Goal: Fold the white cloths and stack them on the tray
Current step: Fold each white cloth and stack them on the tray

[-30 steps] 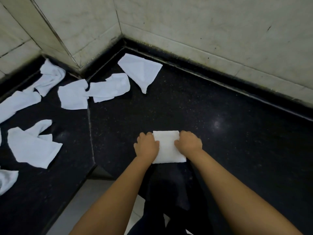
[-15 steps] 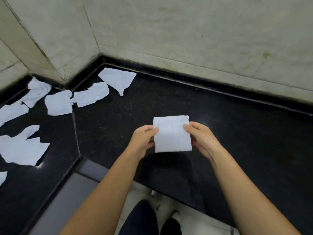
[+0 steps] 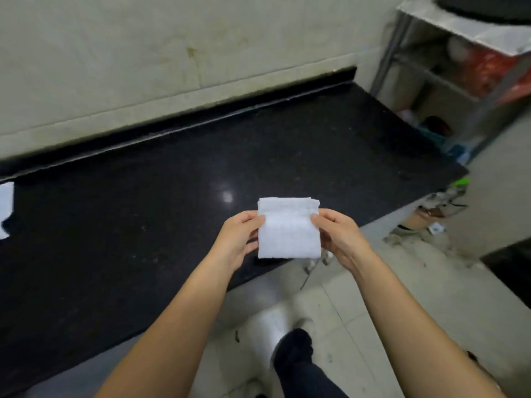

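Observation:
A small white cloth folded into a square (image 3: 288, 228) is held in the air over the front edge of the black counter (image 3: 143, 211). My left hand (image 3: 238, 238) pinches its left side and my right hand (image 3: 337, 234) pinches its right side, thumbs on top. Part of one unfolded white cloth (image 3: 5, 206) shows at the far left edge of the counter. No tray is in view.
A pale tiled wall (image 3: 172, 58) runs behind the counter. A metal shelf rack (image 3: 459, 67) with red and dark items stands at the right. Clutter (image 3: 431, 222) lies on the floor by the counter's right end. My leg and shoe (image 3: 290, 346) are below.
The folded cloth was lifted off the counter and carried right. My view swung right, so the scattered cloths on the left slid almost out of frame and the shelf rack appeared.

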